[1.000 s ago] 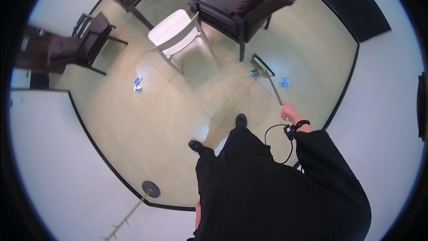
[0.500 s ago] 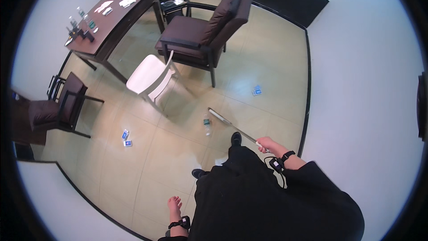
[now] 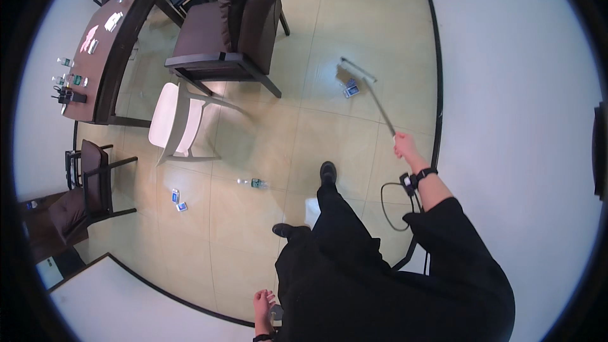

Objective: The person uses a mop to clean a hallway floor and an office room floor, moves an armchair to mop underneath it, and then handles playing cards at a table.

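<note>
My right hand (image 3: 406, 145) is closed round the grip of a long-handled broom (image 3: 382, 109) with a narrow crosswise head. The broom's head rests at or just over the floor, beside blue-and-white small packs (image 3: 351, 89) on the far right tiles. Whether it touches them I cannot tell. My left hand (image 3: 263, 300) hangs low beside my body, empty, its fingers loosely apart. A clear plastic bottle with a green label (image 3: 256, 183) lies on its side on the floor, left of my feet. Further left lie two more blue-and-white packs (image 3: 179, 200).
A white chair (image 3: 170, 117) and a brown armchair (image 3: 209, 38) stand ahead to the left, near a brown table (image 3: 117, 41) with bottles and papers. Another brown chair (image 3: 95, 171) is at the left. A white wall (image 3: 513, 107) runs along my right.
The broom's head has moved from beside the bottle, away and to the right, to the far packs. The bottle has shifted left and turned crosswise. My view has turned as well.
</note>
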### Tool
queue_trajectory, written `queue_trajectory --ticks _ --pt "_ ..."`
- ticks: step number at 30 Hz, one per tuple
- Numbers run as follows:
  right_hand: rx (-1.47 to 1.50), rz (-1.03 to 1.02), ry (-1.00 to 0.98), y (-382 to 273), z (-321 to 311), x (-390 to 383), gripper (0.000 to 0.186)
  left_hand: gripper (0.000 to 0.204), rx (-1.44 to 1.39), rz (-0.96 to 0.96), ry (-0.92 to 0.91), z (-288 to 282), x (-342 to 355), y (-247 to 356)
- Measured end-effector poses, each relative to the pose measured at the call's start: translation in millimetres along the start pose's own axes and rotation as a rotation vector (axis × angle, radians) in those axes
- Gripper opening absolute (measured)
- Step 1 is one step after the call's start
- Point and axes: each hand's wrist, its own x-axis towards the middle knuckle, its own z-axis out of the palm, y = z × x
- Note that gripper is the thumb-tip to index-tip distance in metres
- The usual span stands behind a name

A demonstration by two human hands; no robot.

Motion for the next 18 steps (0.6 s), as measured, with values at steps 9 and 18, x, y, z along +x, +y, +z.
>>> queue_trajectory --ticks 9,18 --pt "0.124 0.144 -0.043 40 48 72 0.020 0.015 -0.004 0.034 0.146 0 -91 -54" --pt "0.073 -0.001 -0.378 90 96 -70 0.016 0.021 0.206 0.059 -0.114 -51 -15 -57"
